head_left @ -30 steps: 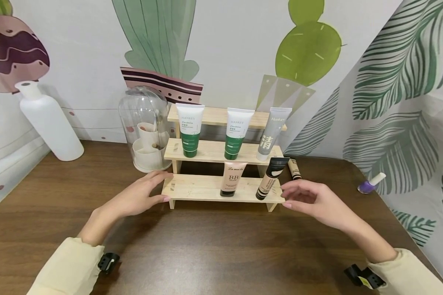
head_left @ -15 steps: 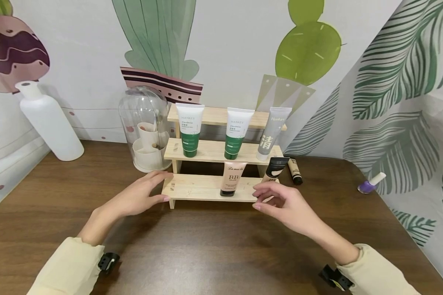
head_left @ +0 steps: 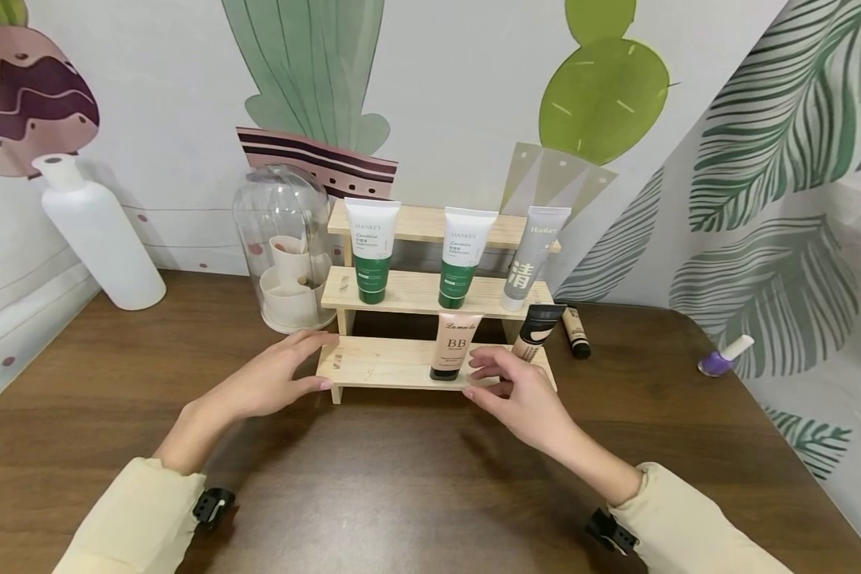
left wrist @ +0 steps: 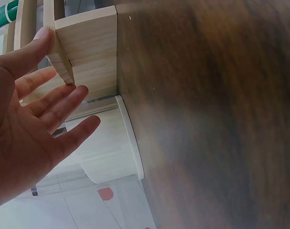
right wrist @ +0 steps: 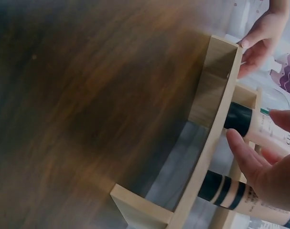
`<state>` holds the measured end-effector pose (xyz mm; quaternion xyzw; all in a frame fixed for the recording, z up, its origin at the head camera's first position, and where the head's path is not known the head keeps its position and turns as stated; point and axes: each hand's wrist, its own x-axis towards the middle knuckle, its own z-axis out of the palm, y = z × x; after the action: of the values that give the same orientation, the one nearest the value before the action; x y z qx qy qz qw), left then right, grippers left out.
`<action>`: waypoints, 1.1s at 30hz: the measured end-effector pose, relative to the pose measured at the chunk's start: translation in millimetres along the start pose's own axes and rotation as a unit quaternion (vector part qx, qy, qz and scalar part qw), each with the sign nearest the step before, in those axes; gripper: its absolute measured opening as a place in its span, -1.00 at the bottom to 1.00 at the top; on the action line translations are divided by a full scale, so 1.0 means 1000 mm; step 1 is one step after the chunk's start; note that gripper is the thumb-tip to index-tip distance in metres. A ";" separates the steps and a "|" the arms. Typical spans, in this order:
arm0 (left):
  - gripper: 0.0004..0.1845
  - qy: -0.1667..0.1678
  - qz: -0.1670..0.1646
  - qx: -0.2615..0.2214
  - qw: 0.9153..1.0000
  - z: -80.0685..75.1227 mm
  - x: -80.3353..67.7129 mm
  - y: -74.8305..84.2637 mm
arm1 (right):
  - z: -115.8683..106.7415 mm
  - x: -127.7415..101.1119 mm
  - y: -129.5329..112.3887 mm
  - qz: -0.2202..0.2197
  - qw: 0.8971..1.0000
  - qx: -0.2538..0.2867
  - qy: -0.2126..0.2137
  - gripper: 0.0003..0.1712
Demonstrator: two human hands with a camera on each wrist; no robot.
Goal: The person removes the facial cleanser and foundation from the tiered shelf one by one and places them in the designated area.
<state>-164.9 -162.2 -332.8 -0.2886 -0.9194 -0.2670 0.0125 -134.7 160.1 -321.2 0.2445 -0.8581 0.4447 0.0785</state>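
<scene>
The pink BB cream tube (head_left: 455, 344), smooth, flattened toward its crimped top, stands cap-down, long axis upright, on the grained wooden rack's (head_left: 383, 363) lowest tier, just left of the nearer right hand (head_left: 524, 395), fingers parted, contact unclear; left hand (head_left: 273, 375), fingers spread, is at the rack's left end.

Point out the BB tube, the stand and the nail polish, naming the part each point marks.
BB tube (head_left: 455, 344), head view: the printed letters on its front.
Stand (head_left: 380, 363), head view: bare left part of its lowest step.
Nail polish (head_left: 717, 364), head view: the purple bottle.
</scene>
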 end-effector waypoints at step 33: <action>-0.42 0.001 0.000 -0.007 1.000 -0.001 0.001 0.001 | 0.020 0.018 0.006 -0.003 0.998 -0.019 0.062 -0.63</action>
<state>-165.0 -161.3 -331.3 -0.2887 -0.9175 -0.2733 0.0115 -151.2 141.1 -330.8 0.2177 -0.8589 0.4428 0.1374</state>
